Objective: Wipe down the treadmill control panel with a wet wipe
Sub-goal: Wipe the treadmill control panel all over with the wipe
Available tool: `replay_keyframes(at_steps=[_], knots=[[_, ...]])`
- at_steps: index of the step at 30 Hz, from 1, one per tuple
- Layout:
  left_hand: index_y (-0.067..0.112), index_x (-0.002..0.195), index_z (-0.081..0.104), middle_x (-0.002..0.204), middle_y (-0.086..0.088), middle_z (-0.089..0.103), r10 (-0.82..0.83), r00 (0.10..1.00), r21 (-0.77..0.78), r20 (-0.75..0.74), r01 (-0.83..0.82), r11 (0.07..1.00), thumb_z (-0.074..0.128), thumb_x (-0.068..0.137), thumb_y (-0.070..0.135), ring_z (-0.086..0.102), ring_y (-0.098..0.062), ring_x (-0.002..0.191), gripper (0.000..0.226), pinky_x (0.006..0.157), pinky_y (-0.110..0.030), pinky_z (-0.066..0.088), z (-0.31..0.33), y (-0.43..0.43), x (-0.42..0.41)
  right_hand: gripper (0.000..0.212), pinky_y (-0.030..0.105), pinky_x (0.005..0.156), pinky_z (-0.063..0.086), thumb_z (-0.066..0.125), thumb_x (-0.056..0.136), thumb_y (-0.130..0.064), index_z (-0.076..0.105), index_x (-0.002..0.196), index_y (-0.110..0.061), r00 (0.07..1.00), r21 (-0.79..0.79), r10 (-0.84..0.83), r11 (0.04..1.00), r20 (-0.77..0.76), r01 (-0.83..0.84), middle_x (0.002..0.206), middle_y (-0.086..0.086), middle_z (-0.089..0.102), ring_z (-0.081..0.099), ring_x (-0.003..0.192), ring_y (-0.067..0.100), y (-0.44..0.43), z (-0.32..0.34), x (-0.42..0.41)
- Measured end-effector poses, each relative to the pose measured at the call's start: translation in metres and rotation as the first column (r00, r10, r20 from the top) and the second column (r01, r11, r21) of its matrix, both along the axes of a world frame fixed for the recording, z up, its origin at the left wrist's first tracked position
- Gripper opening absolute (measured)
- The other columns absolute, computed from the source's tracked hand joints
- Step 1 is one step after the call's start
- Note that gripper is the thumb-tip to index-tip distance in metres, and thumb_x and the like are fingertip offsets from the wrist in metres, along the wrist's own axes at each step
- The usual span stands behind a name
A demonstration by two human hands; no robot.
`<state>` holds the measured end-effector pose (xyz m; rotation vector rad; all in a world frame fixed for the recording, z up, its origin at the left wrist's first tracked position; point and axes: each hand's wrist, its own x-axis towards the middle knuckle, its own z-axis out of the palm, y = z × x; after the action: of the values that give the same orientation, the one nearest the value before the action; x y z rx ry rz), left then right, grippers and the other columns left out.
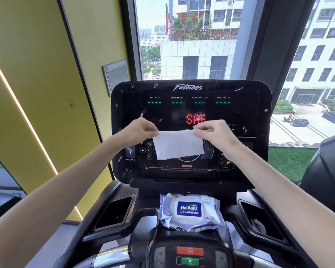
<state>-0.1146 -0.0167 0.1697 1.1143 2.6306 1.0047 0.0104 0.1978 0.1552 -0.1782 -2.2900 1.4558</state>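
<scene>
The black treadmill control panel [190,105] stands upright in front of me, lit with red letters and green dashes, with white flecks scattered over its glossy face. A white wet wipe [177,145] hangs spread out in front of the panel's lower middle. My left hand [141,130] pinches its top left corner. My right hand [217,134] pinches its top right corner. The wipe covers part of the round central dial and some buttons.
A pack of wet wipes [190,211] with a blue label lies on the console ledge below the panel. Cup holders sit at left [114,211] and right [259,219], the right one holding a crumpled white thing. Red stop [190,250] and green start buttons sit below. A window is behind.
</scene>
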Motion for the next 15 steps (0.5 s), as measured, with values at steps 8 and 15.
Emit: replay_keyframes(at_steps=[8,15], knots=[[0.018,0.103,0.066,0.1,0.011,0.065,-0.29,0.914,-0.004,0.284,0.303,0.953,0.072,0.08,0.02,0.06,0.003,0.085,0.024,0.082,-0.021,0.046,-0.004,0.037,0.03,0.007,0.02,0.046,0.042,0.06,0.086,-0.012,0.066,0.083,-0.01,0.96,0.01,0.23,0.972,0.158,-0.234,0.07,0.0,0.064,0.057,0.056,0.003,-0.009,0.006,0.0],[0.005,0.102,0.066,0.094,-0.01,0.07,-0.417,0.617,0.489,0.667,0.06,0.87,0.065,0.084,0.016,0.066,-0.024,0.083,0.021,0.072,-0.033,0.053,-0.007,0.048,0.037,0.06,0.032,0.07,0.056,0.033,0.095,-0.052,0.06,0.104,0.002,0.945,-0.948,0.292,0.23,-0.15,-0.222,0.089,0.015,0.07,0.068,0.078,0.025,0.001,-0.024,0.008]])
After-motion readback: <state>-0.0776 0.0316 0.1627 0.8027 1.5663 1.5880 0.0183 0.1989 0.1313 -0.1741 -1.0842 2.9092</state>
